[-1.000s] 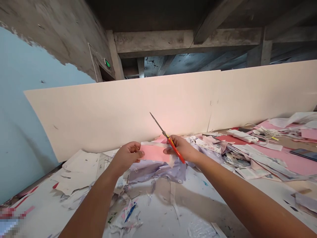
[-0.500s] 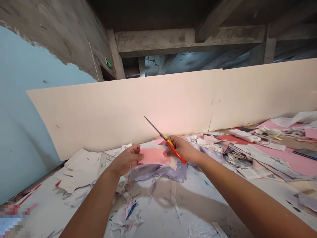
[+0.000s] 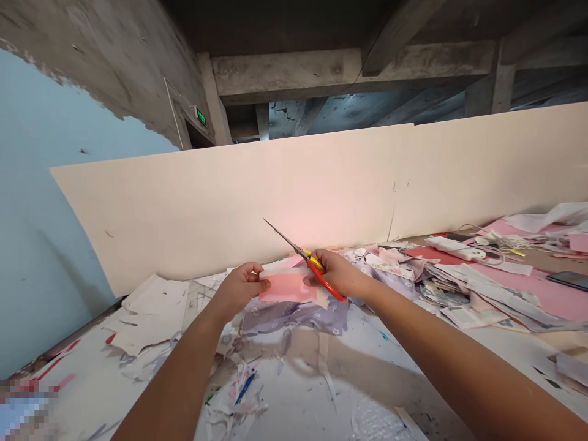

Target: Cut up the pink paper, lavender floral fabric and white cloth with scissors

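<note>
My left hand (image 3: pixel 239 288) pinches the left end of a small pink rectangular piece (image 3: pixel 287 286), paper or cloth, between thumb and fingers. The right end of that piece is held by the thumb of my right hand (image 3: pixel 337 272). Also in my right hand is a pair of scissors (image 3: pixel 325 280) with red and yellow handles, its blades together and pointing up and left, away from the piece. A pale scrap shows at the piece's right edge. Beneath both hands lies purple patterned fabric (image 3: pixel 294 318) on the white tabletop (image 3: pixel 294 380).
Torn white sheets (image 3: pixel 154 306) lie at the left, and small scraps with a blue pen-like item (image 3: pixel 245 387) nearer me. Right of my hands are stacked offcuts (image 3: pixel 450 291), a white power strip (image 3: pixel 454 248) with cables and a dark phone (image 3: pixel 569 280). A pale board (image 3: pixel 294 190) stands behind.
My left hand has shifted slightly right and up, its fingers curled further in at the pink piece's end. The scissors have tilted a little lower to the left. My right hand keeps its hold.
</note>
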`<state>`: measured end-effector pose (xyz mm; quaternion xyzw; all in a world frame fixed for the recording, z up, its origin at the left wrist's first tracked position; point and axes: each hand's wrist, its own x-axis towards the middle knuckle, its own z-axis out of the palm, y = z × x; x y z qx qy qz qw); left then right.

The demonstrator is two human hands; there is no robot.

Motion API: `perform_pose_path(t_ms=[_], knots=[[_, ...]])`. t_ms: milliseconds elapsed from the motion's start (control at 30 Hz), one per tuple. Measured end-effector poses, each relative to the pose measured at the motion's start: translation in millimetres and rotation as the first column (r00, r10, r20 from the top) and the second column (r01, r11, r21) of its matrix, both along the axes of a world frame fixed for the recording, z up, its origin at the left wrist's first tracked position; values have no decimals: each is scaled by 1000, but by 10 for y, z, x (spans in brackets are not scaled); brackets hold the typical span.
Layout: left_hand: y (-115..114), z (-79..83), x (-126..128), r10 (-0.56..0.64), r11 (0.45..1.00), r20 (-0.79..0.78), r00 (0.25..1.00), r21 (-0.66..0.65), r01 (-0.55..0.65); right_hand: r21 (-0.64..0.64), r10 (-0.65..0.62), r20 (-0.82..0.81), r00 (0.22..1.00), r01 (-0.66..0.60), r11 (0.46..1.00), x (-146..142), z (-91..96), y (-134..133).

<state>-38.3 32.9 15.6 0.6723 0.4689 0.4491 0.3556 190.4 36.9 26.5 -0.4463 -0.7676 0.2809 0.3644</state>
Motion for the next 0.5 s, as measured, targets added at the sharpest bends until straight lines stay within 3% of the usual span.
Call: perform_pose_path(t_ms=[233, 500], knots=[[-20, 15, -2, 17, 998, 45, 999, -68, -14, 38, 7, -28, 1000, -5, 999, 21, -57, 48], [1, -9, 19, -40, 993, 122, 992, -102, 53, 30, 16, -33, 999, -15, 999, 55, -92, 129]])
